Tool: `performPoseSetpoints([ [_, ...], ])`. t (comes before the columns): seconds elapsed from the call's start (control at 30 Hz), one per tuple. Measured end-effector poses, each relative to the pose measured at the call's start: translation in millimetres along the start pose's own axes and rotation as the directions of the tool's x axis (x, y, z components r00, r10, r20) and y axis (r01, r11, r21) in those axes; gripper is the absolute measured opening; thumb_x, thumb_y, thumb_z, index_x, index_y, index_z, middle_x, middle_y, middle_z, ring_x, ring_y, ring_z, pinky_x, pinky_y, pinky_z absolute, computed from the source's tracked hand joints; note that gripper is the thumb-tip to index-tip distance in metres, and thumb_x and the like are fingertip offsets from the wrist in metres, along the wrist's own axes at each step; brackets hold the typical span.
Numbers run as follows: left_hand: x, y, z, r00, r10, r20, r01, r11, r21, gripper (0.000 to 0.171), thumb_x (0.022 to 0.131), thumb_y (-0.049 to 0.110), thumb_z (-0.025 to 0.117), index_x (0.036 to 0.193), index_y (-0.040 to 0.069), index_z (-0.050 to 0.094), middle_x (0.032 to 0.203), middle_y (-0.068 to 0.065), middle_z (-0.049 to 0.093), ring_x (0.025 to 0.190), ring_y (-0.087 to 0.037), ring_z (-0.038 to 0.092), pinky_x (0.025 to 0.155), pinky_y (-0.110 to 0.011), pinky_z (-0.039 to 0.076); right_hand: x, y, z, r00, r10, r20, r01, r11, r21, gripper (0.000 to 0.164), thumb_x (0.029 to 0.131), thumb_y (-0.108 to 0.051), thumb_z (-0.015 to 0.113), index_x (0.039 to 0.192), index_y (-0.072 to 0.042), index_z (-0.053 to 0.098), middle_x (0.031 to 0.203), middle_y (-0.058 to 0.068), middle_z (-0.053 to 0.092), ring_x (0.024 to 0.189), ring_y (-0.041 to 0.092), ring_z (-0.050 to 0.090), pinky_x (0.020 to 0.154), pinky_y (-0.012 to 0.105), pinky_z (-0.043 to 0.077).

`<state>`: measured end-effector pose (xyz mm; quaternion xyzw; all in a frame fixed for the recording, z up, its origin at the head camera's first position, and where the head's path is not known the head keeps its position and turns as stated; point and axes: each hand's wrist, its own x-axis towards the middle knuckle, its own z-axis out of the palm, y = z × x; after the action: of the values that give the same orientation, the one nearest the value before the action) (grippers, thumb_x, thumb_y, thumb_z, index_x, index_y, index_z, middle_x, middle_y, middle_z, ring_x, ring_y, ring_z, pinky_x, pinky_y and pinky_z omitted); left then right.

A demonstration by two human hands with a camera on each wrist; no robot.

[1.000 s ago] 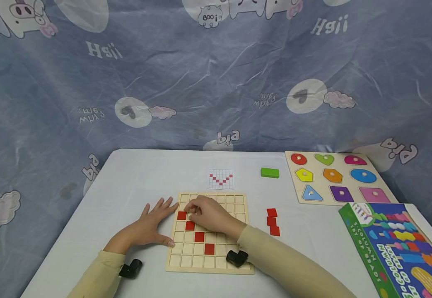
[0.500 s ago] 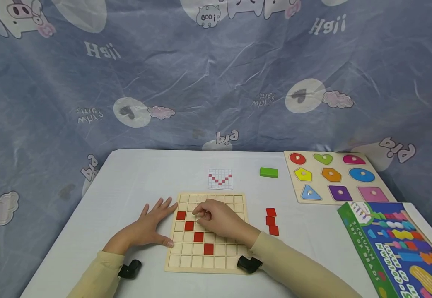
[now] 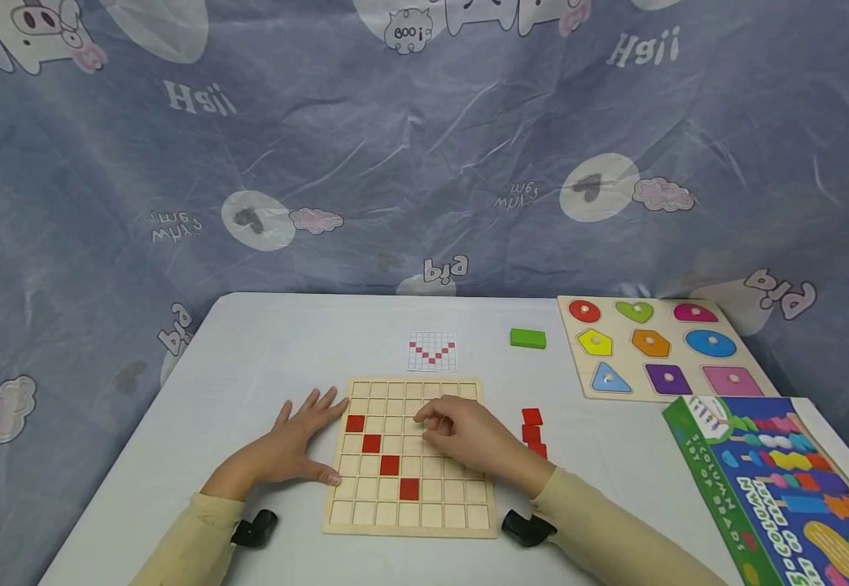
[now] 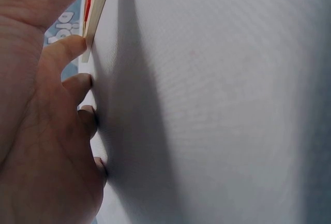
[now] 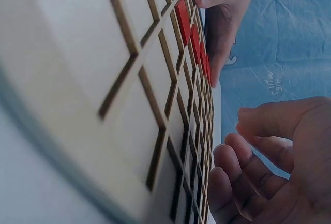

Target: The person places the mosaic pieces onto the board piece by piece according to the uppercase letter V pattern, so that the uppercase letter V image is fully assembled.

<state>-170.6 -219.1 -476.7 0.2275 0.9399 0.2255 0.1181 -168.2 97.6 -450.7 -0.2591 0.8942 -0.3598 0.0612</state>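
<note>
A wooden grid board (image 3: 409,532) lies on the white table in the head view. Several red square tiles (image 3: 390,465) sit in its cells, stepping diagonally from the left side toward the lower middle. My left hand (image 3: 292,439) rests with spread fingers at the board's left edge, thumb and a fingertip touching the rim. Over the right half of the board hovers my right hand (image 3: 471,435), its fingers loosely curled. In the right wrist view nothing shows between those fingers (image 5: 227,162). Just right of that hand lie 3 loose red tiles (image 3: 531,434), one partly hidden by it.
Behind the board lies a small printed grid card (image 3: 432,366) with a red V pattern. A green block (image 3: 527,338) is to its right. A shape puzzle board (image 3: 571,370) and a colourful box (image 3: 783,488) occupy the table's right side.
My right hand has moved right across the board, away from the tiles at its left side. My left hand and the tiles on the board stay where they were.
</note>
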Motion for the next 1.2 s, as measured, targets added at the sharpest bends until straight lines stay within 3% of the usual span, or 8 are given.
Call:
performPoseSetpoints([
  [0.4, -0.4, 0.2, -0.9, 1.0, -0.006, -0.005, 0.006, 1.0, 0.003, 0.117, 0.051, 0.067, 0.075, 0.148, 0.025, 0.024, 0.155, -0.006, 0.012, 0.142, -0.033, 0.003, 0.108, -0.06, -0.005, -28, 16, -24, 0.994, 0.074, -0.075, -0.075, 0.997, -0.002, 0.018, 0.084, -0.021, 0.067, 0.103, -0.022, 0.067, 0.08, -0.015, 0.056, 0.071, 0.006, 0.053, 0.063, 0.02, 0.047],
  [0.8, -1.5, 3.5, -3.0, 1.0, -0.014, 0.012, 0.015, 1.0, -0.009, 0.116, 0.053, 0.064, 0.076, 0.148, 0.024, 0.024, 0.155, -0.007, 0.011, 0.142, -0.033, 0.001, 0.108, -0.06, -0.006, -56, 47, -46, 0.983, 0.111, -0.143, -0.116, 0.993, -0.026, 0.02, 0.083, -0.017, 0.07, 0.102, -0.022, 0.067, 0.079, -0.012, 0.055, 0.07, 0.009, 0.052, 0.06, 0.02, 0.045],
  [1.2, -1.1, 3.3, -3.3, 1.0, -0.02, 0.019, 0.02, 1.0, -0.002, 0.116, 0.052, 0.065, 0.076, 0.148, 0.024, 0.024, 0.156, -0.006, 0.011, 0.142, -0.033, 0.001, 0.108, -0.06, -0.005, -79, 66, -59, 0.974, 0.176, -0.139, -0.188, 0.979, -0.075, 0.018, 0.082, -0.018, 0.07, 0.099, -0.023, 0.067, 0.078, -0.012, 0.054, 0.066, 0.007, 0.052, 0.059, 0.019, 0.046],
])
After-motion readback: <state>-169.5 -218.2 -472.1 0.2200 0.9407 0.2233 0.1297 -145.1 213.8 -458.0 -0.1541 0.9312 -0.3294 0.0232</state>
